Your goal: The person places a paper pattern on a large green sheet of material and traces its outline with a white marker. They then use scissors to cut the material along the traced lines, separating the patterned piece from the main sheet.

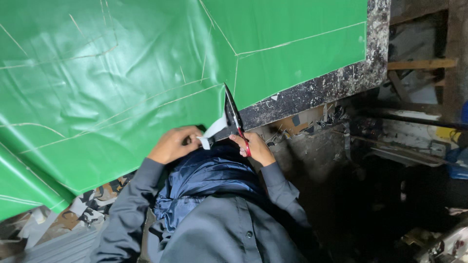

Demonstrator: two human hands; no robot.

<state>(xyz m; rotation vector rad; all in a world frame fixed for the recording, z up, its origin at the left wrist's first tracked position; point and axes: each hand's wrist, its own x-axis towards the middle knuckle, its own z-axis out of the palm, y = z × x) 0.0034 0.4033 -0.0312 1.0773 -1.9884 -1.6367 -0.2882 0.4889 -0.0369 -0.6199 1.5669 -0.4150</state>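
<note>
A large glossy green sheet (122, 83) marked with pale chalk lines covers the worktable. My right hand (253, 148) grips red-handled scissors (233, 113), whose dark blades point up into the sheet's near edge along a chalk line. My left hand (173, 144) pinches the sheet's cut edge, where its white underside (213, 130) folds back, just left of the blades. Both grey sleeves reach up from the bottom of the view.
The table's dark, paint-spattered edge (331, 85) shows to the right of the sheet. Shiny blue fabric (204, 180) lies bunched against my chest. Scraps litter the floor at lower left (83, 209). Wooden beams and clutter stand at right (419, 63).
</note>
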